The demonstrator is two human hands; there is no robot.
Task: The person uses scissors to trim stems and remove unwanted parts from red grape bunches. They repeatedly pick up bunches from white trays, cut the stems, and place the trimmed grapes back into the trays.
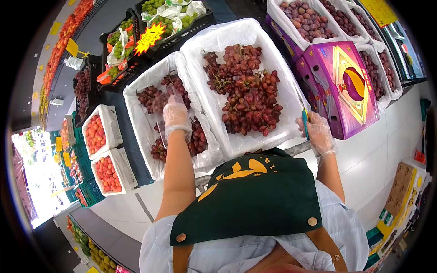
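Observation:
My left hand, in a clear plastic glove, reaches down into the left white-lined box. Its fingertips are at the red grapes there; the loose glove and blur hide whether they grip any. More red grapes lie beside and below the wrist in the same box. On the right, my gloved right hand is closed on scissors with teal handles, held upright with the blades pointing away from me. Between the hands stands a larger white-lined box holding several bunches of red grapes.
A purple carton stands close beyond my right hand, with lined boxes of dark plums behind it. Black crates of green grapes are at the far left. White boxes of red-orange fruit sit left of the grape boxes.

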